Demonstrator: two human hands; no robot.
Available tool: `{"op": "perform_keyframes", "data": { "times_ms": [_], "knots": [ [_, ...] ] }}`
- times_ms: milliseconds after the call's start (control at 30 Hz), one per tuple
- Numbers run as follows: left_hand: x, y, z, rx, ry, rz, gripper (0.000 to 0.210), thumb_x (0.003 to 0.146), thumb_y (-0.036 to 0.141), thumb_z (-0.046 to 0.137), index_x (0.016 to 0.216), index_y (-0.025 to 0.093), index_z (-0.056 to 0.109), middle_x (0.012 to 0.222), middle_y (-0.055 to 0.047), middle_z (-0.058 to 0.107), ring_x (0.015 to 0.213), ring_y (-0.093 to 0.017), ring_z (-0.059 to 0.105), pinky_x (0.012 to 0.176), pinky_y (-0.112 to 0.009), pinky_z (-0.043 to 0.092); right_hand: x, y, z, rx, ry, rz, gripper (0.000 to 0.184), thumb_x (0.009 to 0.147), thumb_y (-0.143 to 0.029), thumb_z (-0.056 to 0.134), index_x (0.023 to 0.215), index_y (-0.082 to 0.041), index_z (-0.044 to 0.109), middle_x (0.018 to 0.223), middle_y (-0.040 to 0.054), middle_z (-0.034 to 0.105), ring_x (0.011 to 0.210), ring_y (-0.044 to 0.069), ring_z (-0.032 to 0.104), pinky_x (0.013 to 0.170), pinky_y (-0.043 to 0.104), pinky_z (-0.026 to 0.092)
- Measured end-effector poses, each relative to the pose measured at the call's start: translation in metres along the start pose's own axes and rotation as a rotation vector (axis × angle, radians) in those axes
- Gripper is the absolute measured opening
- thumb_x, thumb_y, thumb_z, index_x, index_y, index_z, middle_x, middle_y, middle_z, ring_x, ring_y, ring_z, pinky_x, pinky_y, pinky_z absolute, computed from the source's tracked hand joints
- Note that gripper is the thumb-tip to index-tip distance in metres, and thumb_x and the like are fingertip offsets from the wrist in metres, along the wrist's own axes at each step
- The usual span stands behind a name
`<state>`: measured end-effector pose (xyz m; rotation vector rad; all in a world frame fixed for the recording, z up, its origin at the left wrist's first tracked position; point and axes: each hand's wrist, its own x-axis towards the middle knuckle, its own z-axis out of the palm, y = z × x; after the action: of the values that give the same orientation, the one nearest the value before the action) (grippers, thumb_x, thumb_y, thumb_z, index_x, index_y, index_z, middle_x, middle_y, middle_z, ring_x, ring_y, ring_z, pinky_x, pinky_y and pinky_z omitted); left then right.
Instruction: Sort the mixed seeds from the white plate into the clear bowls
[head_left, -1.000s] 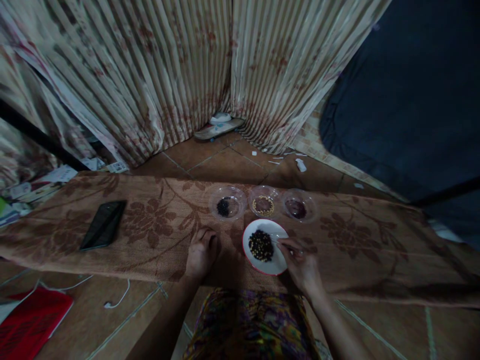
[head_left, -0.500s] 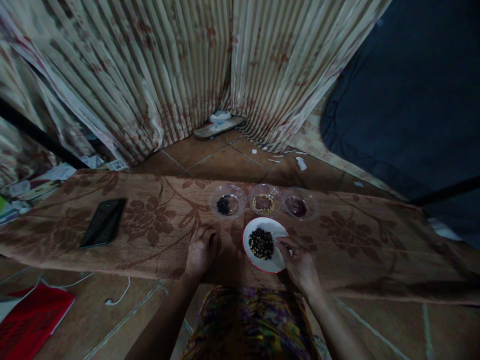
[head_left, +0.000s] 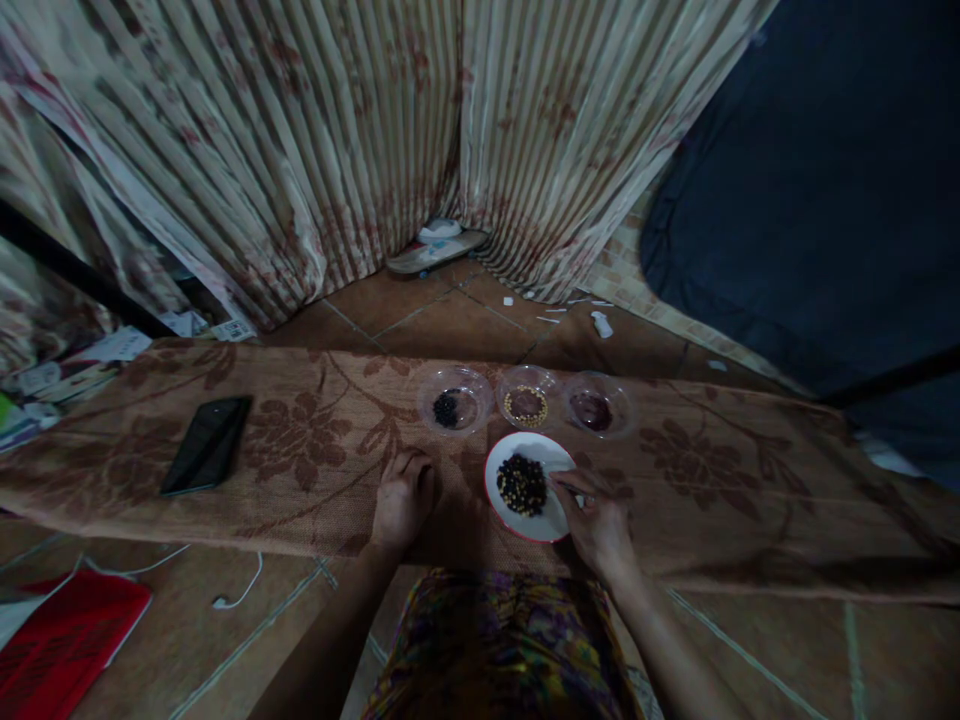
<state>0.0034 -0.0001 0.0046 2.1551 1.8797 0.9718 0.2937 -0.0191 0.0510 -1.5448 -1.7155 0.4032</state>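
My right hand point(head_left: 600, 525) pinches a thin, slender tool that looks like tweezers point(head_left: 576, 490), held over the right side of a white plate with a red rim point(head_left: 553, 518). On the plate lies a pile of mixed dark and yellow beans point(head_left: 522, 484). Loosely curled and with nothing visible in it, my left hand point(head_left: 403, 500) rests on the cloth left of the plate. Behind the plate stand three clear plastic bowls: the left bowl point(head_left: 474, 388) holds black beans, the middle bowl point(head_left: 547, 378) yellow ones, the right bowl point(head_left: 621, 400) dark reddish ones.
A brown flowered cloth point(head_left: 315, 500) covers the long, narrow table. A black phone point(head_left: 207, 445) lies on its left part. Beyond are striped curtains point(head_left: 360, 130), a skateboard point(head_left: 437, 253) and litter on the tiled floor. A red bag point(head_left: 71, 640) lies at lower left.
My right hand stays at the plate's right side with hardly any movement. My left hand has kept its place. The view has shifted very slightly.
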Motion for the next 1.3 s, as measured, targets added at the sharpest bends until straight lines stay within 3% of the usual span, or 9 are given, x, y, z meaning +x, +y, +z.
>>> {"op": "perform_keyframes", "data": {
  "times_ms": [1300],
  "knots": [
    [0.0007, 0.0018, -0.0018, 0.001, -0.009, -0.004, 0.014, 0.092, 0.023, 0.050, 0.097, 0.023, 0.063, 0.102, -0.007, 0.066, 0.095, -0.022, 0.061, 0.089, -0.036, 0.052, -0.0034, -0.0008, -0.0049, 0.019, -0.005, 0.010, 0.027, 0.093, -0.043, 0.058, 0.090, -0.024, 0.076, 0.092, 0.0075, 0.076, 0.089, 0.024, 0.069, 0.081, 0.040, 0.055]
  ]
}}
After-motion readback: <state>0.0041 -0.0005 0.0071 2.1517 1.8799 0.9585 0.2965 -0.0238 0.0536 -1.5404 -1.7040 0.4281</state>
